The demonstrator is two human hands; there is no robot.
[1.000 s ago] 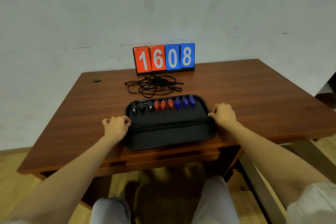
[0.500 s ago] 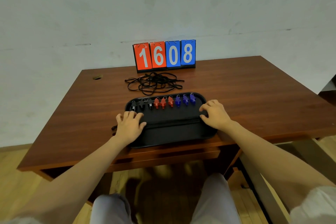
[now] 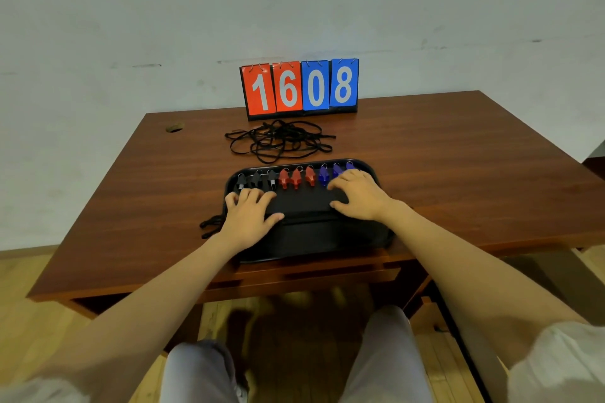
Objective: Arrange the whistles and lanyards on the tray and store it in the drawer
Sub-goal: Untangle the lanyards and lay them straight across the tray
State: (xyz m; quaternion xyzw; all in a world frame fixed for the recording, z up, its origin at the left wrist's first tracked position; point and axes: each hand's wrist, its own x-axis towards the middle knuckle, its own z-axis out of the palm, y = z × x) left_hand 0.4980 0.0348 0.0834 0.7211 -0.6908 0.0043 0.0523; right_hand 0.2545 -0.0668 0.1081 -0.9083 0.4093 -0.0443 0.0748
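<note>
Your knees are at the bottom of the view, under the front edge of the wooden table (image 3: 458,154). The black tray (image 3: 307,235) lies at this front edge, and its near rim hangs a little over it.

Your left hand (image 3: 247,217) rests flat on the left part of the tray, palm down, fingers stretched and a little spread, and it grips nothing. Just left of this hand, a short piece of black cord (image 3: 211,226) sticks out from beside the tray.

Your right hand (image 3: 358,195) lies on the right part of the tray, also opened, with fingers spread and slightly bent. Its fingertips reach the blue whistles (image 3: 329,173), but I cannot tell if they touch them.

Along the far rim of the tray the whistles stand in one row: black whistles (image 3: 257,180) at left, red whistles (image 3: 296,177) in the middle, blue at right.

Behind the tray, apart from it, the black lanyards (image 3: 280,141) lie in a loose tangle on the table. Farthest, at the wall, stands a flip scoreboard (image 3: 299,87) that shows 16 in red and 08 in blue.
</note>
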